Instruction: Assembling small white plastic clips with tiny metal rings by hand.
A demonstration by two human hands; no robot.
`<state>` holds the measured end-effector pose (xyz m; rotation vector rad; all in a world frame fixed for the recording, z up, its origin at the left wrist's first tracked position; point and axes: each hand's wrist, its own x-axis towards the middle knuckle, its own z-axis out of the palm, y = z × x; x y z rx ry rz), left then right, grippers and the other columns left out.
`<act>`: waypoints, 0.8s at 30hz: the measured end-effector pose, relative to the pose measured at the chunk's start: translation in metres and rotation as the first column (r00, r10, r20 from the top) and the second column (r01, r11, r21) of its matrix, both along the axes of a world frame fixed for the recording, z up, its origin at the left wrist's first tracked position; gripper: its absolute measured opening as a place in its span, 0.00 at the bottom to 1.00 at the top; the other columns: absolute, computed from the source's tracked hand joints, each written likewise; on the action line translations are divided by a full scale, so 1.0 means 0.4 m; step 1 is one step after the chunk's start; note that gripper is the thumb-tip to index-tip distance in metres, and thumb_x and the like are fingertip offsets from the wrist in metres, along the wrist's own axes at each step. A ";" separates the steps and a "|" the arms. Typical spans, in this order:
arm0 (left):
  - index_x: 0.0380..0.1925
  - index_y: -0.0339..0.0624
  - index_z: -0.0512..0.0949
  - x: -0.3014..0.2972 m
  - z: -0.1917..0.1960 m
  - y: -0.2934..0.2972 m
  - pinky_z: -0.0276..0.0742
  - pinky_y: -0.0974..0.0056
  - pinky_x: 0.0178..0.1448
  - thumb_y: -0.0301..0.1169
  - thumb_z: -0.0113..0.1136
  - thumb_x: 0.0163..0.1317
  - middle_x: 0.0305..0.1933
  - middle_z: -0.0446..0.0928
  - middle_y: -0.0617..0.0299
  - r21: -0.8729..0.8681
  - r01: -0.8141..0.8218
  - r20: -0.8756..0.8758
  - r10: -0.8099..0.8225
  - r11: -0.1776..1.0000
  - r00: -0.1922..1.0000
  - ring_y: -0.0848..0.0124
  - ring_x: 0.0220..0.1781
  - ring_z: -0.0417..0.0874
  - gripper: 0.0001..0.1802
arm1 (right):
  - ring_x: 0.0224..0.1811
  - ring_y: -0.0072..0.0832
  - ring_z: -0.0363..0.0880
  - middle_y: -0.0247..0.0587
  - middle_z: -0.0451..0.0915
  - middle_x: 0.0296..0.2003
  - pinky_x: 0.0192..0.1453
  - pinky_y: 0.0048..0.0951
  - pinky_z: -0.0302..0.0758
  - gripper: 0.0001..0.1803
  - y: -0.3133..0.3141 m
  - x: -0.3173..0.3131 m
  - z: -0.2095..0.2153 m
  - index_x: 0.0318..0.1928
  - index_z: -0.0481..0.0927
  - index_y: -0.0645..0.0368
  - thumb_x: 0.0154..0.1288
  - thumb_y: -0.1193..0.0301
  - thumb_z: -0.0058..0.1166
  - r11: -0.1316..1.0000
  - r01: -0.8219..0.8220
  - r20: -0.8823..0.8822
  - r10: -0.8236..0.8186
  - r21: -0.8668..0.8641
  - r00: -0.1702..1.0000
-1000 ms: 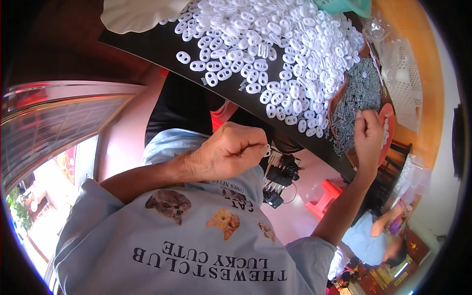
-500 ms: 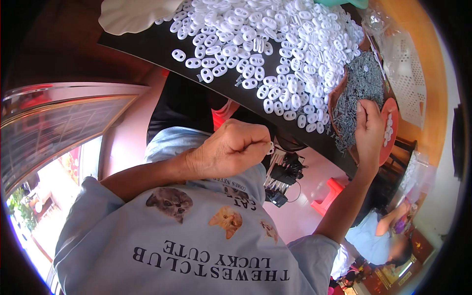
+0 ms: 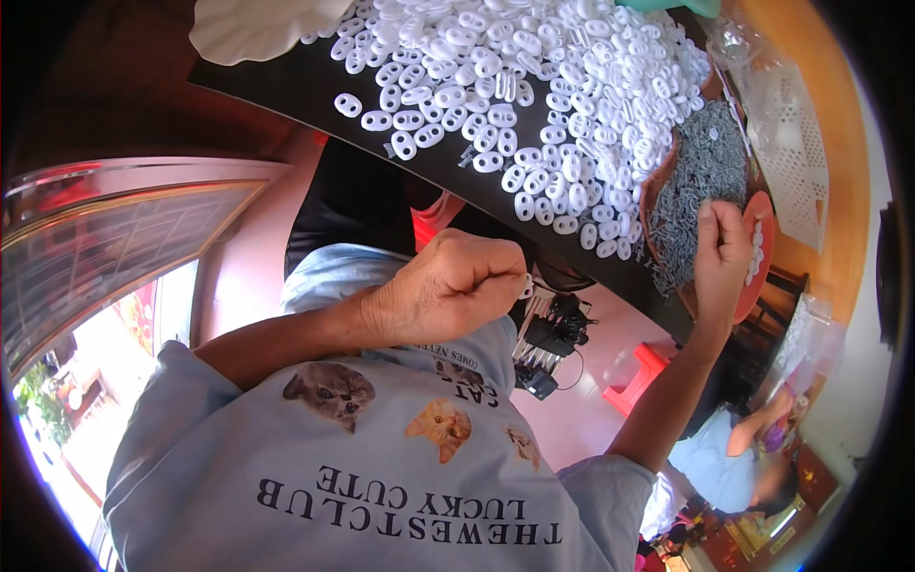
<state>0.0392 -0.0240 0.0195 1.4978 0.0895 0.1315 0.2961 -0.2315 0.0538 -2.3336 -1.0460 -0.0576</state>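
My left hand (image 3: pixel 448 286) is closed in front of my shirt, below the table edge. At its fingertips shows the end of a white plastic oval piece with holes (image 3: pixel 526 285); the rest is hidden in the fist. On the right, my right hand (image 3: pixel 721 250) is pinched closed over a heap of small grey metal springs (image 3: pixel 701 172). What its fingertips hold, if anything, is too small to make out. Left of the springs spreads a big pile of white two-holed oval pieces (image 3: pixel 572 114) on the dark table (image 3: pixel 276 100).
Beside my right hand stands a red dish (image 3: pixel 758 276) with a few white pieces in it. A cream scalloped tray (image 3: pixel 257 33) lies at the far left. Red stool (image 3: pixel 637 377) and black equipment (image 3: pixel 553 334) are below the table. Another person (image 3: pixel 729 462) sits at lower right.
My right hand has shifted slightly toward me over the springs, its fingers still pinched. The left hand has barely moved.
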 end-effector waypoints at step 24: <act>0.29 0.34 0.71 -0.026 0.036 0.015 0.63 0.71 0.31 0.23 0.46 0.69 0.24 0.67 0.67 -0.504 0.046 -0.044 -0.079 0.863 0.996 0.80 0.26 0.65 0.08 | 0.21 0.20 0.62 0.35 0.68 0.23 0.24 0.22 0.58 0.04 0.181 -0.319 0.067 0.32 0.71 0.65 0.61 0.84 0.53 0.870 -0.415 -0.520 0.492 0.266 0.698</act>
